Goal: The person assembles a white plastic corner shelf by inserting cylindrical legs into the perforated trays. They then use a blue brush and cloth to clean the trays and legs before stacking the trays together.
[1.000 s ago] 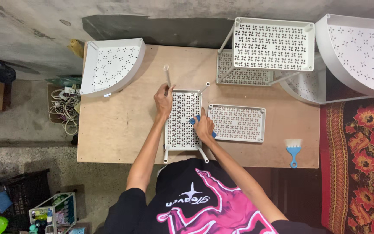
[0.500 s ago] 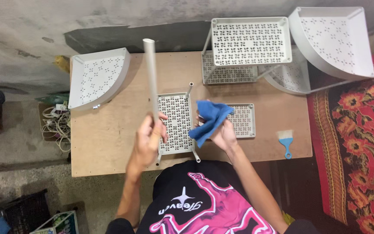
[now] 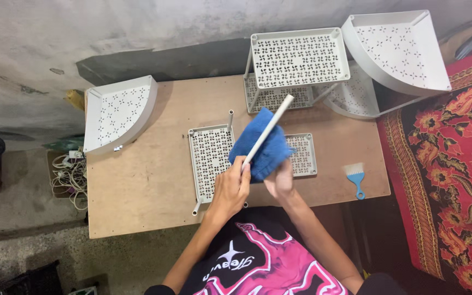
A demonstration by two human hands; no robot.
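My left hand (image 3: 230,188) grips the lower end of a white tube (image 3: 267,130) that slants up to the right above the table. My right hand (image 3: 279,180) holds a blue cloth (image 3: 262,147) against the tube's middle. Under both hands lies a white perforated rectangular shelf panel (image 3: 210,158) with short tubes standing at its corners. A second perforated panel (image 3: 304,154) lies flat to its right, partly hidden by the cloth.
On the wooden table (image 3: 154,186) a white corner shelf (image 3: 117,112) sits at the left. An assembled rectangular shelf rack (image 3: 299,57) and a corner rack (image 3: 397,49) stand at the back right. A small blue brush (image 3: 355,177) lies near the right edge. A red patterned rug (image 3: 454,180) lies to the right.
My left hand pulled a tube off the panel, lifted it, and tilted it from upright to slanting right. My right hand picked up the blue cloth and brought it onto the tube.
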